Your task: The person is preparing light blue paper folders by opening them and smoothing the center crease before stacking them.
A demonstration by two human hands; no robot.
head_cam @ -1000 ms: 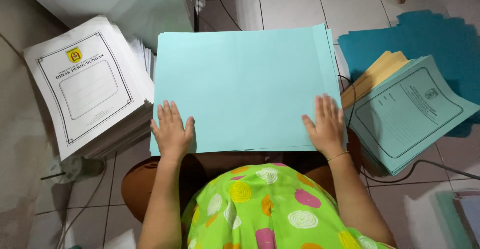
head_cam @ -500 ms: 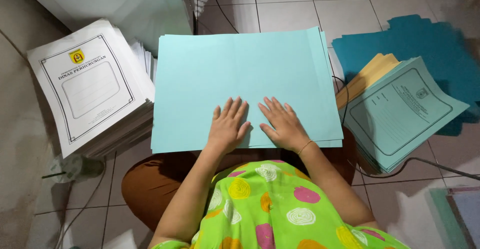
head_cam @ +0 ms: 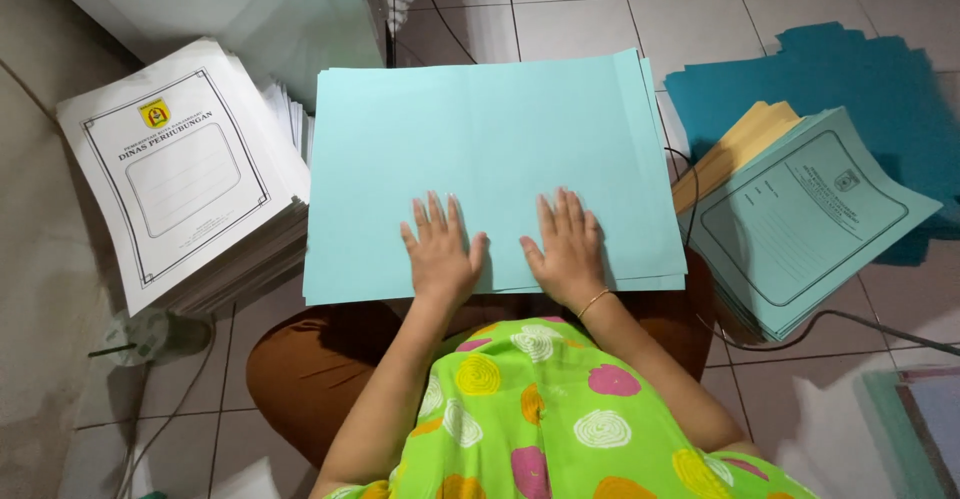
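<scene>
A stack of large light-blue paper sheets (head_cam: 500,129) lies across my lap, seen from above in the head view. My left hand (head_cam: 440,252) rests flat on its near middle, fingers spread. My right hand (head_cam: 565,249) lies flat just to the right of it, a thin bracelet on the wrist. Both palms press on the top sheet and neither hand grips anything.
A thick stack of white printed cover sheets (head_cam: 185,169) sits at the left. At the right lie printed light-blue booklets (head_cam: 810,219) over yellow sheets (head_cam: 735,149) and dark teal paper (head_cam: 850,74). Cables (head_cam: 850,324) run over the tiled floor.
My hands slid from the sheet's two near corners in to its middle, then shifted a little lower. The paper stack stayed in place.
</scene>
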